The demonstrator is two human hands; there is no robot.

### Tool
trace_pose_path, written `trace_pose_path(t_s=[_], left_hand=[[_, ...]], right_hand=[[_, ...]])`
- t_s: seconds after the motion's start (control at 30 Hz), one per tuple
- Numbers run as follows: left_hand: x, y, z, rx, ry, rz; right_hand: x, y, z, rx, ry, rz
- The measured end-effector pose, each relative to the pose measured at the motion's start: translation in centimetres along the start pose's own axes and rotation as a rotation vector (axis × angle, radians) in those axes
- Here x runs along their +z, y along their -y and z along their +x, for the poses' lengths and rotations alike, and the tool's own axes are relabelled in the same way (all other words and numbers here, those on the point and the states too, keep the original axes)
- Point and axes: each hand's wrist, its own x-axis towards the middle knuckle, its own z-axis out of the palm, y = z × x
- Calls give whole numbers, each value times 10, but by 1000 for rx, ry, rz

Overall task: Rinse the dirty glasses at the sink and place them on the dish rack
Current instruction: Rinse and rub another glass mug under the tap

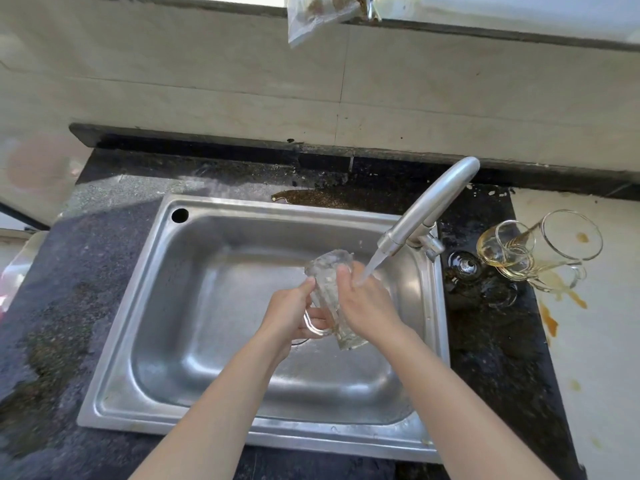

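Head view: your left hand grips the mug by its handle and your right hand wraps its wet body; if either grip loosens, it may slip into the sink.

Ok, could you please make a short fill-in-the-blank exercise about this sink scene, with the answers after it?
1. The left hand grips the glass mug by its ____.
2. The right hand holds the mug's side under running ____ from the faucet.
3. The stained mugs wait to the ____ of the sink.

Missing words: handle; water; right.
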Motion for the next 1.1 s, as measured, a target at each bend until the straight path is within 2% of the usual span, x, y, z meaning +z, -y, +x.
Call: trace_pose_path(t_s=[0.1,0.17,0.2,0.23,0.27,0.33,0.37,0.43,0.47,0.53,0.6,0.67,0.8,0.87,0.93,1.0,1.07,1.1], left_hand=[[1,-6,0,-35,-8,-62],[4,-13,-4,-32,-24,-133],[6,-16,-5,-35,-33,-153],[7,-18,-7,-46,-41,-166],[7,-19,-7,-50,-47,-184],[6,-17,-8,-58,-59,-218],[6,-17,-7,-66,-63,-236],[8,-17,-6,-62,-76,-246],[10,-19,-7,-59,-75,-266],[11,-22,-9,-74,-74,-343],[10,-26,-12,-116,-54,-424],[8,-27,-15,-159,-8,-483],[13,-27,-16,-194,30,-586],[12,-26,-14,-198,27,-580],[10,-26,-13,-204,34,-472],[12,-22,-13,-155,15,-192],[16,-13,-7,8,-142,205],[17,-7,-3,173,-266,372]], right_hand=[[-13,5,6,13,10,-56],[-9,4,3,-109,-106,-173],[-5,6,-2,-165,-115,-306],[-4,10,-10,-104,-35,-363],[-4,13,-12,-68,-36,-397],[-9,14,-7,-169,-42,-444],[-13,11,3,-171,4,-396],[-24,7,24,-14,84,-205],[-24,8,27,38,75,-192],[-10,11,13,-163,-152,-474],[0,7,-6,-330,-333,-554],[-5,2,-7,-416,-351,-442],[-7,3,9,-22,-262,249],[-4,5,8,40,-288,299],[-6,6,6,21,-287,253],[-11,4,8,63,-271,284],[-15,4,11,151,-238,337],[-17,4,12,181,-221,326]])
